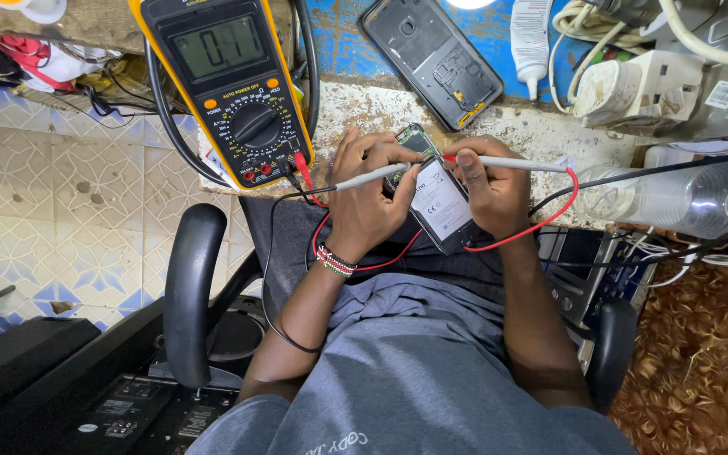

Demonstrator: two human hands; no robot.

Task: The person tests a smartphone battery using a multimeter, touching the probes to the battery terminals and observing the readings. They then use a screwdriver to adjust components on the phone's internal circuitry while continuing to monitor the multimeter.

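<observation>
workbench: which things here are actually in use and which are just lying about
In use: left hand and right hand each holding a probe, opened phone, yellow multimeter.

Lying about: phone back cover, white tube, plastic bottle.

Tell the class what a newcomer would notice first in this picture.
First, the yellow multimeter at upper left. Next, at centre, the left hand and right hand each press a probe to an opened phone. A dark phone cover lies on the blue bench top above.
</observation>
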